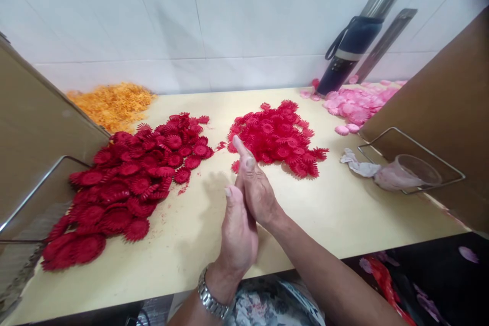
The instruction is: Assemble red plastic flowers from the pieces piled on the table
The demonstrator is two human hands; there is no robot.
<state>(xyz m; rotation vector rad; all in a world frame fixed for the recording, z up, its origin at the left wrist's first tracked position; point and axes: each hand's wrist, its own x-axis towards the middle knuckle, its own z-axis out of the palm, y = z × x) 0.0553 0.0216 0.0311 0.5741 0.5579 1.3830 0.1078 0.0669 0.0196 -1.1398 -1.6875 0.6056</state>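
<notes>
My left hand (237,232), with a metal watch (211,295) on its wrist, is pressed palm to palm against my right hand (257,183) above the pale table (191,254). The fingers look stretched out and lie against each other; whatever might be between the palms is hidden. Beyond my fingertips is a pile of bright red, fringed flower pieces (275,137). A larger pile of darker red flower pieces (130,183) spreads to the left of my hands.
Orange petals (114,104) lie at the back left, pink pieces (359,104) at the back right. A dark blue bottle (346,53) leans near the tiled wall. Brown boards flank the table. A clear cup (405,173) and crumpled tissue (359,164) sit at the right.
</notes>
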